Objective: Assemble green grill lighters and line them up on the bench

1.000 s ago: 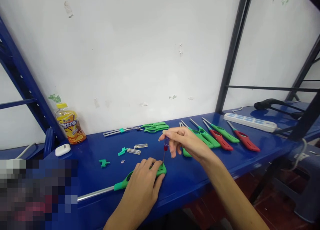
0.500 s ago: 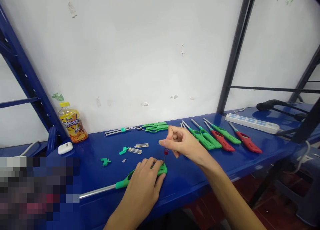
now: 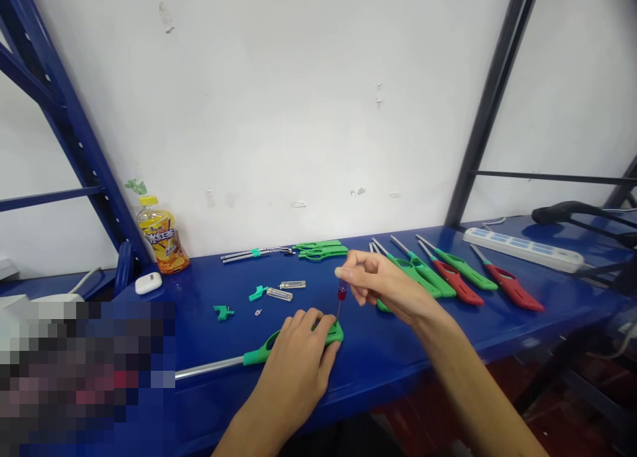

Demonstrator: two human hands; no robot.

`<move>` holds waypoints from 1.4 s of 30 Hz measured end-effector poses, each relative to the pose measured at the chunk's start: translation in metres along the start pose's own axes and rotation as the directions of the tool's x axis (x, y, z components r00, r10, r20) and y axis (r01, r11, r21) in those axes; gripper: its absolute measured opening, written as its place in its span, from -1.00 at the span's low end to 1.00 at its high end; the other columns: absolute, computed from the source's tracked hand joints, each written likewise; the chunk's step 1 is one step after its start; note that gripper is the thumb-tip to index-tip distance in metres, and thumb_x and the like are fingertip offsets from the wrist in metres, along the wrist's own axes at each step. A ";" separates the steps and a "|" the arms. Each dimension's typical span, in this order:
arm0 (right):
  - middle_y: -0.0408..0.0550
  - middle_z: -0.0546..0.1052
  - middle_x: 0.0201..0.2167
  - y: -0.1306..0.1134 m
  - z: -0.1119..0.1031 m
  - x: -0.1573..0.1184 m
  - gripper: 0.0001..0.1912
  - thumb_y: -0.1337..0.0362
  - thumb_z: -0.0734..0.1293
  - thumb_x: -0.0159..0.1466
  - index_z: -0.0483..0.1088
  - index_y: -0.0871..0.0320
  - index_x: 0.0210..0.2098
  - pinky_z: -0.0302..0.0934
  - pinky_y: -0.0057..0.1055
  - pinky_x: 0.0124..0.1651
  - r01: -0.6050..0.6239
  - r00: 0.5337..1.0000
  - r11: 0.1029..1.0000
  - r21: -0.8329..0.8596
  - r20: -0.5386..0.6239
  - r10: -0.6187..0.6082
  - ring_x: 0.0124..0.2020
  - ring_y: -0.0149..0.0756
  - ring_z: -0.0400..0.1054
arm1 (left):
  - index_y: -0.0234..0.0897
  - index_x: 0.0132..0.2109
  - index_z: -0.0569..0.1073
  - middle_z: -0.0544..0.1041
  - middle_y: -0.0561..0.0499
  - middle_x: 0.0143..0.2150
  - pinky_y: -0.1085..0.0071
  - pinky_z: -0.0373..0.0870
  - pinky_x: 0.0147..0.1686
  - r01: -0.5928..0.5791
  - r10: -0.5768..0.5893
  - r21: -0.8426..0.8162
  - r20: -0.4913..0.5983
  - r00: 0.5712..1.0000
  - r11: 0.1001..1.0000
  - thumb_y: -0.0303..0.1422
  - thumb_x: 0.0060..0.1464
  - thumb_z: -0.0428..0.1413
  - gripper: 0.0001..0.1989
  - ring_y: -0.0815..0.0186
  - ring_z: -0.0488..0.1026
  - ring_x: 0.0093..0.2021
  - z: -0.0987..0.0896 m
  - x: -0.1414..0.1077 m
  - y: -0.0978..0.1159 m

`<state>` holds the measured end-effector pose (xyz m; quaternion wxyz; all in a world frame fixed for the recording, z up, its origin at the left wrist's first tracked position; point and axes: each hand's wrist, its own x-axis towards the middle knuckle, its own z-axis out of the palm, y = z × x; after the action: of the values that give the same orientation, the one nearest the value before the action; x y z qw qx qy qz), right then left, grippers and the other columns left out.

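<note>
My left hand [image 3: 302, 357] is closed over the green handle of a long-necked lighter [image 3: 255, 357], pressing it to the blue table, with its metal tube pointing left. My right hand [image 3: 385, 281] grips a small screwdriver [image 3: 342, 291] with a red and clear handle between thumb and fingers. The screwdriver stands nearly upright, its tip at the end of the green handle beside my left fingertips. Beyond my left hand lie two green plastic parts, one a trigger-like piece [image 3: 223, 312], and two clear narrow tanks [image 3: 279, 294].
Metal rods [image 3: 249, 254] and green handle shells [image 3: 322, 250] lie near the wall. To the right are several green and red lighters [image 3: 512, 286] and a white power strip [image 3: 522, 249]. A drink bottle [image 3: 163, 238] and white earbud case [image 3: 148, 283] stand left.
The whole scene has shifted slightly right in view as the head turned. The screwdriver's handle shows more below my right fingers, which have shifted on it. My left hand stays on the lighter.
</note>
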<state>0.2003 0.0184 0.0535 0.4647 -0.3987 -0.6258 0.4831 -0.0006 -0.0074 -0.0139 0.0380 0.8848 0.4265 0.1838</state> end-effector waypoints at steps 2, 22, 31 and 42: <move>-0.31 0.37 -0.68 -0.001 0.003 0.000 -0.54 -0.03 0.58 0.12 0.30 0.08 -0.44 -0.01 -0.51 -0.59 0.004 0.999 1.000 0.004 -0.048 -0.004 -0.65 -0.50 0.20 | -0.17 0.17 0.46 0.53 -0.08 0.07 0.00 0.40 0.09 0.000 0.000 0.002 -0.004 1.000 1.000 -0.37 0.42 0.00 -0.72 0.04 0.45 0.04 0.000 0.001 0.000; -0.19 0.50 -0.62 -0.005 0.000 -0.004 -0.56 -0.11 0.35 0.39 0.58 0.17 -0.22 0.05 -0.55 -0.59 0.029 0.984 1.000 0.004 0.175 -0.029 -0.60 -0.45 0.39 | -0.19 0.19 0.45 0.53 -0.09 0.07 -0.08 0.37 0.14 0.005 -0.005 -0.012 0.000 1.000 1.000 -0.38 0.41 0.00 -0.71 0.02 0.45 0.07 0.001 0.003 0.000; -0.30 0.43 -0.73 -0.006 0.008 -0.005 -0.62 -0.04 0.45 0.32 0.34 0.10 -0.38 0.05 -0.55 -0.59 0.044 0.998 0.998 -0.033 0.037 -0.043 -0.73 -0.49 0.28 | -0.32 0.26 0.43 0.50 -0.20 0.12 -0.06 0.39 0.20 0.024 -0.024 0.001 -0.030 0.999 1.000 -0.35 0.41 0.00 -0.64 -0.01 0.46 0.11 0.009 0.000 -0.004; 0.00 0.68 -0.30 -0.008 -0.018 -0.006 -0.67 -0.02 0.37 0.36 0.44 0.14 -0.18 0.13 -0.52 -0.53 -0.055 0.998 0.963 -0.265 -0.049 0.044 -0.51 -0.37 0.51 | -0.28 0.13 0.50 0.50 -0.16 0.05 -0.05 0.43 0.10 0.035 -0.036 -0.014 -0.050 0.998 0.999 -0.35 0.39 0.01 -0.72 0.00 0.47 0.03 0.007 -0.001 -0.001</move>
<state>0.2192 0.0149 0.0615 0.4077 -0.4833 -0.6649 0.3976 0.0001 -0.0070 -0.0210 0.0362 0.8719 0.4419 0.2078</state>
